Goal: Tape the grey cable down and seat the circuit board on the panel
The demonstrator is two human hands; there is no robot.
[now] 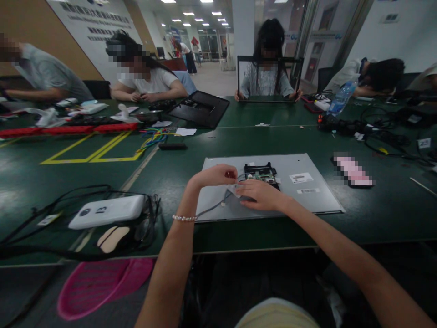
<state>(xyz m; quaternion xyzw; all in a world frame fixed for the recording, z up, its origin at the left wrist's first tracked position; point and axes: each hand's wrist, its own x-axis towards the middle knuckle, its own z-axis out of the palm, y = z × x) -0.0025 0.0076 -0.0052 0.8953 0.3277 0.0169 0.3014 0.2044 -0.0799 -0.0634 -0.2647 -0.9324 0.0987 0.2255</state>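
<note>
A flat grey display panel (pixel 290 198) lies back side up on the green table, with labels at its right. A green circuit board in a black bracket (pixel 261 168) sits at its upper middle. My left hand (pixel 221 174) is closed, fingertips pinched at a thin grey cable (pixel 213 208) just left of the board. My right hand (pixel 257 193) reaches across the board's lower edge, with its bent fingers pressed together beside a pale strip (pixel 232 189) on the cable. Whatever lies under those fingers is hidden. The cable trails down to the panel's lower left.
A white power bank (pixel 107 212), black cords and a beige mouse (pixel 114 239) lie left. A pink phone (pixel 353 169) is right of the panel. Across the table, a person holds a black frame (pixel 269 59); other people sit alongside. A pink basket (pixel 102 287) stands below the table edge.
</note>
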